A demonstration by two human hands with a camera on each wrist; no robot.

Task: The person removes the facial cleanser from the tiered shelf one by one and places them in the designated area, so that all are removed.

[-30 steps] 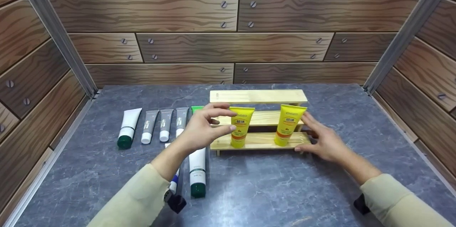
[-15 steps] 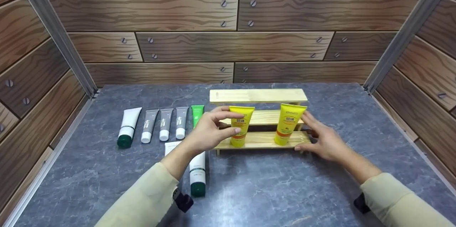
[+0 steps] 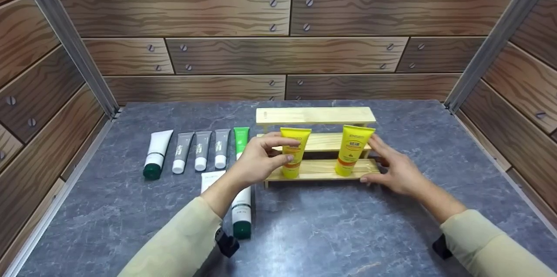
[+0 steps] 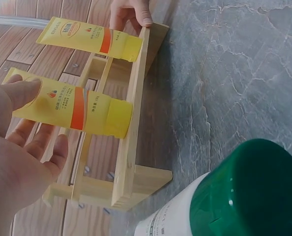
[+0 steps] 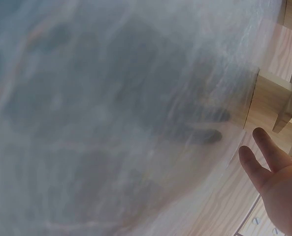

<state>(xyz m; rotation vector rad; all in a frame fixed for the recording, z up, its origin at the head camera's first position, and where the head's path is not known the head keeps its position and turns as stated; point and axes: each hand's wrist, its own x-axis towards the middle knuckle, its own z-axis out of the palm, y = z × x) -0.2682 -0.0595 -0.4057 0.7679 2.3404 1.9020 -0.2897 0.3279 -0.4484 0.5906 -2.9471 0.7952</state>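
Observation:
Two yellow squeeze tubes stand cap down on the lowest step of a pale wooden tiered rack (image 3: 320, 168). My left hand (image 3: 256, 161) pinches the left yellow tube (image 3: 300, 155); the left wrist view shows its thumb across the front and the other fingers behind. The cap (image 4: 119, 119) of that tube is at the step's surface. At the rack's right end, my right hand (image 3: 398, 175) holds the frame, thumb at the front edge of the step. Its upper fingers reach beside the right yellow tube (image 3: 352, 151). Two of its fingers (image 5: 269, 150) extend beside a rack leg in the right wrist view.
Left of the rack lie a white tube with a green cap (image 3: 158, 155), several grey tubes (image 3: 201, 151) and a green tube (image 3: 241, 138). Nearer, another green-capped white tube (image 3: 242, 214) and a white tube (image 3: 212, 177) lie partly under my left forearm. Wood-patterned walls surround the table.
My left hand has moved right, and its thumb and fingers have come together on the left yellow tube. My right hand stays at the rack's end.

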